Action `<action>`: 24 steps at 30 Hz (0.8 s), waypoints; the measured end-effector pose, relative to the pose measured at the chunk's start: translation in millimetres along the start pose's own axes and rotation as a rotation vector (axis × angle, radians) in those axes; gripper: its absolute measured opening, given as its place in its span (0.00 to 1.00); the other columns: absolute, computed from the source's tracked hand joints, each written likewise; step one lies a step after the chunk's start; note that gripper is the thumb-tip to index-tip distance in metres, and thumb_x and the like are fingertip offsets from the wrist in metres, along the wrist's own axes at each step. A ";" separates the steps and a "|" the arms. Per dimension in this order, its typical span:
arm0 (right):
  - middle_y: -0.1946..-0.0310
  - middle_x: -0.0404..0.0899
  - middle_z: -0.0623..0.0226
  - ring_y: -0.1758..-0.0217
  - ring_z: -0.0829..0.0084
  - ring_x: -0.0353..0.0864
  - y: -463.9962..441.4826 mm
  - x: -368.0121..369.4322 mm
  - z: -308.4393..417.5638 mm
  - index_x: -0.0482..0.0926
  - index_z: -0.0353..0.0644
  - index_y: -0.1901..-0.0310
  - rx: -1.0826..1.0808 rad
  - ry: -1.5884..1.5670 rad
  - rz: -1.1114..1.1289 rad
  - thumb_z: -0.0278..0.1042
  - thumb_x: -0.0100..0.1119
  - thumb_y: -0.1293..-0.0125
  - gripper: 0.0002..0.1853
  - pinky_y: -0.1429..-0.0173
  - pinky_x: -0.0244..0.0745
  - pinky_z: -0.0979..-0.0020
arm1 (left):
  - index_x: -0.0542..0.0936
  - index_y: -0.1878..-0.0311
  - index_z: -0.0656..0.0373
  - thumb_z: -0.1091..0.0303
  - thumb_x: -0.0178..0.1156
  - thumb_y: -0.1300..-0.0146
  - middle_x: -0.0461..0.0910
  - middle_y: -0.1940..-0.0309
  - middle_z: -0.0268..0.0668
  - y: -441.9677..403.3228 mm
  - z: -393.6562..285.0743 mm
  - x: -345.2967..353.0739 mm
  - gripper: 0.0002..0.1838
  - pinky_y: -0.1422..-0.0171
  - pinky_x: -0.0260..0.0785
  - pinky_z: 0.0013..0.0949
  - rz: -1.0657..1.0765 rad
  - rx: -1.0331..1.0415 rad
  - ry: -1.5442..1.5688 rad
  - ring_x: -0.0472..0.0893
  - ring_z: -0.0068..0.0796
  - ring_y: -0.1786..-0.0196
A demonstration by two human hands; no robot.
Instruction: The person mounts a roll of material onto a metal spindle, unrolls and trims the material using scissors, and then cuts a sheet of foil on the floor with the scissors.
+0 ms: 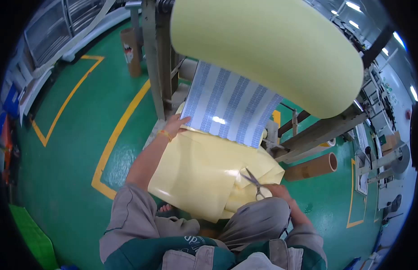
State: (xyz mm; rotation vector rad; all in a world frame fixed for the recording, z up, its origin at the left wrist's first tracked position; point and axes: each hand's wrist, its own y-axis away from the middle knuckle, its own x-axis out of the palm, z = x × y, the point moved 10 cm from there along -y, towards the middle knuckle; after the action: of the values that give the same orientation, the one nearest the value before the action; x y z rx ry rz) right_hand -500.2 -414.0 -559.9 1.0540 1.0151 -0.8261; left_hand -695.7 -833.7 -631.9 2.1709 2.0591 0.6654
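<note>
My right hand [279,192] is closed around the handles of a pair of scissors [253,180], whose blades are slightly apart and point up and to the left. At the lower left corner of a sheet with blue and white stripes [227,103], my left hand [174,124] pinches the edge; part of its fingers is hidden. This striped sheet hangs down below a large pale yellow roll [267,49]. Beneath it, a loose yellow sheet [195,166] spreads in folds in front of my knees, and the scissors are over its right side.
A metal frame [153,58] supports the roll on the left, with a beam [326,130] on the right. One cardboard tube [312,167] lies on the green floor [74,166] at right; another tube [131,51] stands at back left. Yellow lines [121,130] mark the floor.
</note>
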 end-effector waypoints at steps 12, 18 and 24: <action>0.38 0.64 0.53 0.36 0.65 0.64 1.5 -462.5 100.3 0.65 0.37 0.38 -0.136 -0.491 -1.260 0.50 0.47 0.33 0.28 0.34 0.54 0.71 | 0.72 0.50 0.62 0.66 0.60 0.40 0.77 0.57 0.36 10.9 38.2 -27.2 0.17 0.55 0.75 0.36 -0.003 -0.079 0.058 0.79 0.30 0.58; 0.40 0.65 0.51 0.35 0.61 0.62 22.6 -438.9 113.4 0.66 0.36 0.40 -0.206 -0.285 -1.525 0.46 0.52 0.34 0.27 0.33 0.54 0.68 | 0.72 0.50 0.63 0.66 0.60 0.40 0.78 0.58 0.36 26.0 0.1 -10.7 0.17 0.54 0.75 0.33 0.115 -0.028 0.073 0.80 0.29 0.57; 0.36 0.54 0.47 0.30 0.52 0.51 23.3 -336.5 120.9 0.55 0.40 0.34 -0.394 0.083 -1.804 0.44 0.52 0.36 0.32 0.33 0.51 0.54 | 0.73 0.49 0.65 0.67 0.60 0.41 0.78 0.57 0.37 45.3 -113.5 18.0 0.18 0.56 0.73 0.31 0.111 0.167 0.091 0.78 0.28 0.56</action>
State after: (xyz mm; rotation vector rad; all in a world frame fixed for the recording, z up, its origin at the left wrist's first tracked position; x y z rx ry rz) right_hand -557.8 -499.3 -216.7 -0.4793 2.0378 -1.8282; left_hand -694.0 -847.5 -509.1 2.4042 2.1213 0.6361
